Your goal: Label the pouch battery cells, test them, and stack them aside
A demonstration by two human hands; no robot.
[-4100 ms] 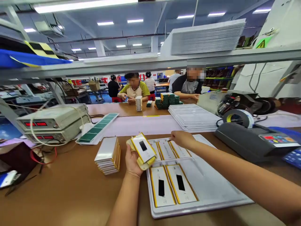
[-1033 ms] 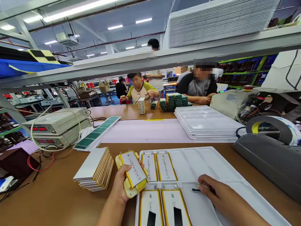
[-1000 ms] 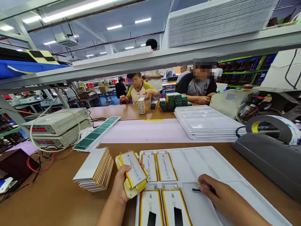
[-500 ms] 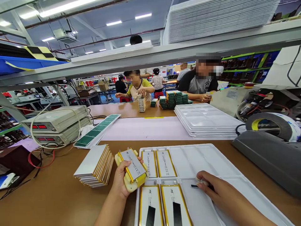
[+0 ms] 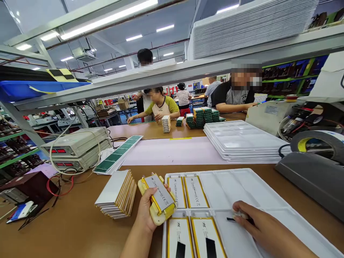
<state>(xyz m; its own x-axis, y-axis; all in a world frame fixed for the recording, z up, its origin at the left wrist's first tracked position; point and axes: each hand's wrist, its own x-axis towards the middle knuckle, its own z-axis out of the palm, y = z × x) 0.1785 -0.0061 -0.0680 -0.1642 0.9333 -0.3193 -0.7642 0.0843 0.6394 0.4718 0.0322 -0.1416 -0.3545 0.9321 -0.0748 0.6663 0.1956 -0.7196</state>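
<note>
My left hand [image 5: 147, 206] is wrapped round a pale yellow holder [image 5: 156, 218], its thumb lying on a flat pouch battery [image 5: 160, 193] with printed white face and yellow edges. They are tilted over the left edge of a white compartment tray [image 5: 225, 211]. Pinched in the closed fingers of my right hand [image 5: 249, 218], above the tray's middle, is a small whitish piece with a thin black strip [image 5: 230, 219]; its kind is unclear. Several batteries [image 5: 196, 191] lie in the tray's left compartments. The two front ones [image 5: 205, 229] carry black tape [image 5: 211, 247].
Left of my hand stands a battery stack [image 5: 115, 193]. Behind it are a green board strip [image 5: 119, 154] and stacked meters [image 5: 76, 147]. Stacked trays [image 5: 242, 139], a grey machine [image 5: 309, 182] and a tape roll [image 5: 317, 143] stand right. Co-workers [image 5: 161, 107] sit across the bench.
The whole view has shifted, so the bench things appear further right and slightly lower. Both hands keep their grips and nearly the same places over the tray. A co-worker's hand has left the far stack.
</note>
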